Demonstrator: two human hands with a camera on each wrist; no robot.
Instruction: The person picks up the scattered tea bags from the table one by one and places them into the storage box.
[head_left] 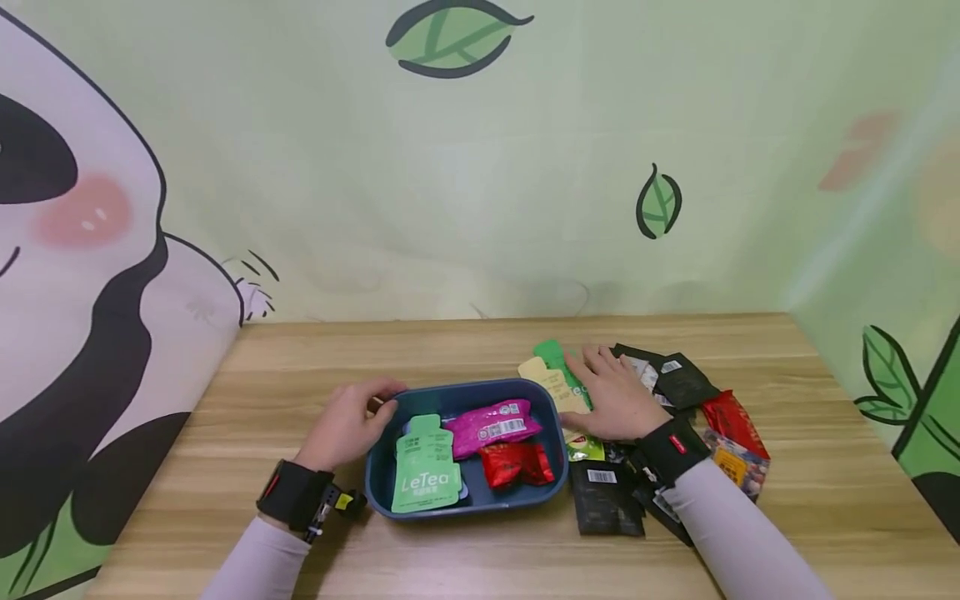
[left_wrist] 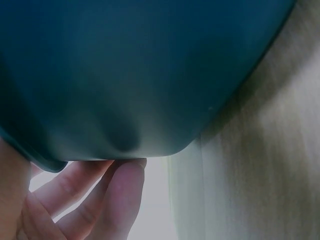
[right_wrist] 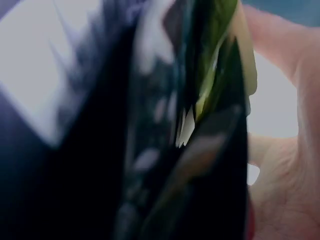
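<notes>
A dark blue plastic basin (head_left: pixel 467 508) holds a green LeTea pouch (head_left: pixel 426 467), a magenta packet (head_left: pixel 492 427) and a red packet (head_left: pixel 517 465). At its far left corner my left hand (head_left: pixel 351 423) grips the rim; in the left wrist view the curled fingers (left_wrist: pixel 122 197) touch the basin wall (left_wrist: pixel 150 90). To the right of the basin, my right hand (head_left: pixel 618 396) rests on the pile with its fingers spread. Under or beside it lie a cream pouch (head_left: pixel 551 383) and another green pouch (head_left: pixel 552 354). The right wrist view is mostly blocked by blurred dark packets.
Around my right hand and wrist lie several black sachets (head_left: pixel 606 500), a red packet (head_left: pixel 735 421), a patterned packet with an orange patch (head_left: pixel 733 468) and a yellow-green packet (head_left: pixel 585 450). The wooden tabletop (head_left: pixel 420 562) meets a green wall (head_left: pixel 480 208) at the back.
</notes>
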